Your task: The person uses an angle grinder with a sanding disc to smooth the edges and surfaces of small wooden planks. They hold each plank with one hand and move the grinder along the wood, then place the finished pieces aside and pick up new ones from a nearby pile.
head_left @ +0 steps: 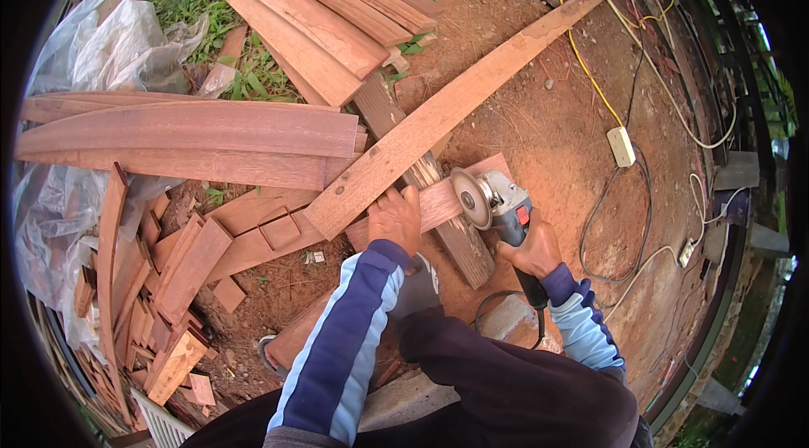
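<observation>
My right hand point(535, 247) is wrapped round the body of a grey-blue angle grinder point(512, 210) with a red switch. Its round disc point(471, 198) stands tilted over a short reddish board point(434, 206); whether they touch I cannot tell. My left hand point(395, 217) is closed at the near edge of a long wooden plank point(463, 107), close to its lower left end, with part of the fingers hidden. That plank slants up to the far right. A rough timber point(459, 247) lies crosswise under the boards.
Stacked planks lie at the far left point(295, 14) and left point(194, 132), beside clear plastic sheeting point(101, 52). Offcuts point(181, 271) are heaped at the lower left. A yellow cord point(590, 81) runs to a white socket block point(621, 147) on the right. A stone point(510, 319) sits near my right forearm.
</observation>
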`<state>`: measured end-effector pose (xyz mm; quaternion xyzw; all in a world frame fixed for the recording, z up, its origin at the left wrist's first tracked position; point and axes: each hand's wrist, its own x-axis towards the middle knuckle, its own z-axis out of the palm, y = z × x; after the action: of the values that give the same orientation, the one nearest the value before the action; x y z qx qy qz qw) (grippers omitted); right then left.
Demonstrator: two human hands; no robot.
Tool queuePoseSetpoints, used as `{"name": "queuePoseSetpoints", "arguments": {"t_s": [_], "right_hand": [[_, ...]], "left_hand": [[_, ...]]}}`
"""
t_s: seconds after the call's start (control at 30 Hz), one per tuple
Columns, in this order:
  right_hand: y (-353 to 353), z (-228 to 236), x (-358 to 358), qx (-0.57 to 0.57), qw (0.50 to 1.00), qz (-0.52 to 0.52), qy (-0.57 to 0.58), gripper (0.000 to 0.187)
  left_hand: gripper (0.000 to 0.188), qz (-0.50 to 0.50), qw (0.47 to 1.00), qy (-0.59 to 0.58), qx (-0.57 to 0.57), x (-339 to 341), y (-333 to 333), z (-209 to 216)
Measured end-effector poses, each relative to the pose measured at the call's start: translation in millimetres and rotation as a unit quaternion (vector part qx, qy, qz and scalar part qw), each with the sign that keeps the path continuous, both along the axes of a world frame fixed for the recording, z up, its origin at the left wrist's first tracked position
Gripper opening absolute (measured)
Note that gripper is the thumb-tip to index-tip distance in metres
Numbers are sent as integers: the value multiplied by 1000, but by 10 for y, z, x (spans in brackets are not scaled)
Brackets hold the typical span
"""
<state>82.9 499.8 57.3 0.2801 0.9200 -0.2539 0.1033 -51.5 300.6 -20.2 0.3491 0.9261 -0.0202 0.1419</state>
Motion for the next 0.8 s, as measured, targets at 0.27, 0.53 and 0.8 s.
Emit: {"name": "queuePoseSetpoints", "arguments": {"t_s": [0.27, 0.53, 0.8], "right_hand": [[-12, 16, -25, -1, 1000, -6, 9, 61], [-2, -3, -31, 6, 1000, -2, 2, 61], [-16, 23, -76, -8, 1000, -14, 8, 55]], "left_hand": [[24, 4, 1000, 11, 13, 3, 3, -2], [23, 10, 999, 24, 22, 11, 1, -38], [22, 7, 1000, 14, 18, 6, 1, -22]]}}
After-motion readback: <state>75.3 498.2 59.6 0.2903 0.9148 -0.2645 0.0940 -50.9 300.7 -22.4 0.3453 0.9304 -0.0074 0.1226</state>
